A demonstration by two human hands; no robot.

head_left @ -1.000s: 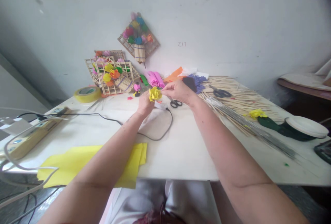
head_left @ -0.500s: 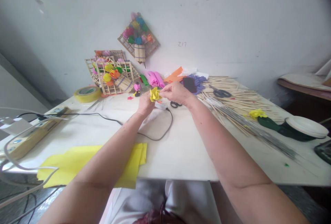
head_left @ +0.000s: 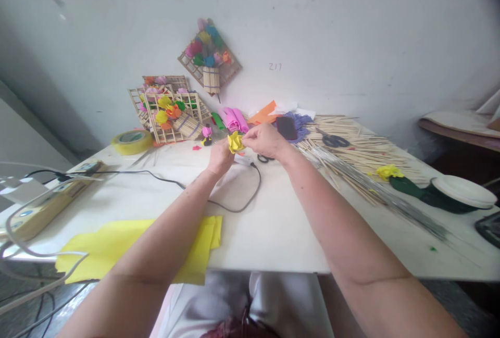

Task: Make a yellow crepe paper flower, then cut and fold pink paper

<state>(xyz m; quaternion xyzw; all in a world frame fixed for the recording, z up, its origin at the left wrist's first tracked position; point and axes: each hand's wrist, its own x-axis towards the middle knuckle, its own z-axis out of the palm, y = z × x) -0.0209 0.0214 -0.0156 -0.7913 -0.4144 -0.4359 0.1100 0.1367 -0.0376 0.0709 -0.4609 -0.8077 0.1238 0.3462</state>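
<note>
A yellow paper flower (head_left: 235,142) with ruffled petals is held up over the middle of the table. My left hand (head_left: 221,158) is closed around its base, and the fingers are partly hidden behind the petals. From the right, my right hand (head_left: 264,140) pinches the edge of a petal between thumb and fingertips. Beneath my hands a white device (head_left: 244,160) with a black cable lies on the table. Black-handled scissors (head_left: 265,159) rest just below my right hand, partly covered by it. Yellow crepe paper (head_left: 113,239) lies under my left forearm.
Stick frames with paper flowers (head_left: 172,114) lean at the back left, beside a tape roll (head_left: 133,142). A power strip (head_left: 58,200) lies at the left edge. On the right are wooden sticks (head_left: 363,142), wires (head_left: 390,205), more scissors (head_left: 334,140) and a phone (head_left: 286,127).
The flower has turned slightly in my fingers and shifted a touch to the right. Both hands keep their hold on it.
</note>
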